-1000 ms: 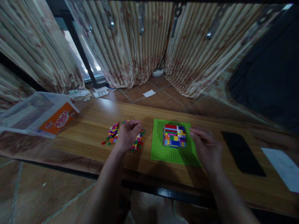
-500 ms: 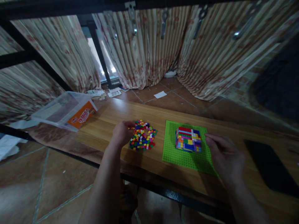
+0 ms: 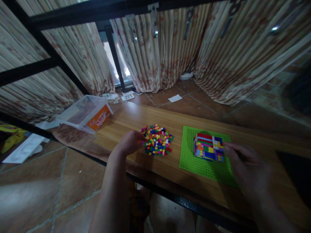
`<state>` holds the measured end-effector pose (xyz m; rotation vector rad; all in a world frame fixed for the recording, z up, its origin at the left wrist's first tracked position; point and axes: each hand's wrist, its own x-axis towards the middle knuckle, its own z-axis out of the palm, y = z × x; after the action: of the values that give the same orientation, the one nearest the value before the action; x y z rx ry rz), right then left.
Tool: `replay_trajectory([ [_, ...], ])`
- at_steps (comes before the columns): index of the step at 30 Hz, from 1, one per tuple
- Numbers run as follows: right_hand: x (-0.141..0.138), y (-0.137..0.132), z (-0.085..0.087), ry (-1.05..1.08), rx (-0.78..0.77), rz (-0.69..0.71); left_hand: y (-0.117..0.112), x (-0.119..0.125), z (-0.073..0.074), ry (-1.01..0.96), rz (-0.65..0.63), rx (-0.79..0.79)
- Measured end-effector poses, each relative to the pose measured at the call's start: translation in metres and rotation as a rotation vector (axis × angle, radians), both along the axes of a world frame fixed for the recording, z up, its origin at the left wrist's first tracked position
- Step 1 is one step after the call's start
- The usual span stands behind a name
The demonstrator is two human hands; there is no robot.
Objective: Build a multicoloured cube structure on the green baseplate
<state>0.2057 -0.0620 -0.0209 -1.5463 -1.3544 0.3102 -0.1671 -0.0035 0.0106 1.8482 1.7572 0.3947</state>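
A pile of small coloured toy bricks (image 3: 159, 142) lies on the wooden table. My left hand (image 3: 130, 143) is at its left edge, fingers curled together with the tips among the bricks. Whether a brick is between them is hidden. On a green studded baseplate (image 3: 188, 163) stands a compact multicoloured brick block (image 3: 208, 147) with a red strip on top. My right hand (image 3: 247, 165) is at the block's right side, thumb and fingers closed in a pinch, tips beside the block's edge. It is blurred, and I cannot tell whether it touches the block or holds a brick.
A clear plastic box (image 3: 82, 111) with an orange label stands at the table's far left end. To the right of my right hand lies a dark flat object (image 3: 295, 171). A black frame bar (image 3: 97, 14) crosses above, with curtains (image 3: 167, 55) behind.
The view has turned left, so the table's things appear further right. My left fingers have shifted lower along the pile's left edge. My right fingertips are closer to the block's edge.
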Motion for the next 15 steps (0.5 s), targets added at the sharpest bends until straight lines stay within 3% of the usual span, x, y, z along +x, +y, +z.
replay_trajectory([
  [10, 0.000, 0.002, -0.001, -0.036, -0.004, -0.001, 0.002, 0.006, -0.004, 0.182, -0.049, 0.011],
  [15, -0.003, 0.003, 0.001, -0.007, 0.022, -0.005, 0.001, 0.009, 0.006, 0.075, -0.096, 0.066],
])
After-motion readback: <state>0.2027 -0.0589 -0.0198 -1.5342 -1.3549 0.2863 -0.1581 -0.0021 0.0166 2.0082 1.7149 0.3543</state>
